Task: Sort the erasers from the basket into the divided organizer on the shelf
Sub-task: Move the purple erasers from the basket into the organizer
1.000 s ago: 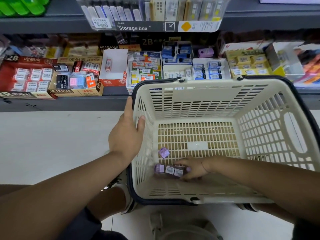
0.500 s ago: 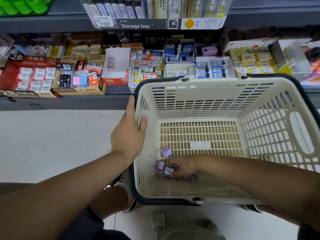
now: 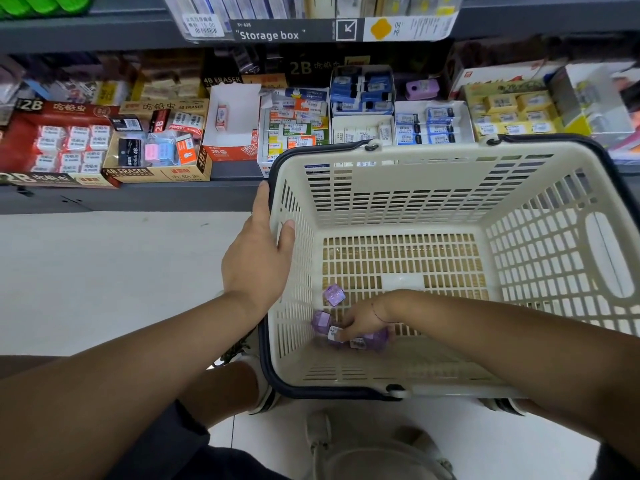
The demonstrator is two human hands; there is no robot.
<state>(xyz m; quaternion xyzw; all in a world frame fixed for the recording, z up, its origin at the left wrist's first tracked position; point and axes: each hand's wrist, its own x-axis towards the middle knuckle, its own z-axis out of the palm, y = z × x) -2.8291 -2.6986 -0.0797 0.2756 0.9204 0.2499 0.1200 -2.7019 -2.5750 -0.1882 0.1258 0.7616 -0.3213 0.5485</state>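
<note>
The left hand (image 3: 256, 261) gripped the cream basket (image 3: 398, 188) at its 9 o'clock rim, thumb inside, apparently to steady it. The right hand (image 3: 363, 320) reached into the floor's 7 o'clock corner, its fingers curled round a cluster of purple erasers (image 3: 375, 339), seemingly to gather several at once. A loose eraser (image 3: 334, 295) lay near the hand's 11 o'clock. The shelf (image 3: 138, 199) stood at 12 o'clock.

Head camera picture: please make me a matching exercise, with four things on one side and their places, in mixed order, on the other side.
Things
1. left hand
2. right hand
3. single purple eraser
4. "Storage box" label

Places
a. on the upper shelf edge
b. grips the basket at its left rim
c. alone on the basket floor
d. holds the cluster of purple erasers

Pairs: 1-b, 2-d, 3-c, 4-a
</note>
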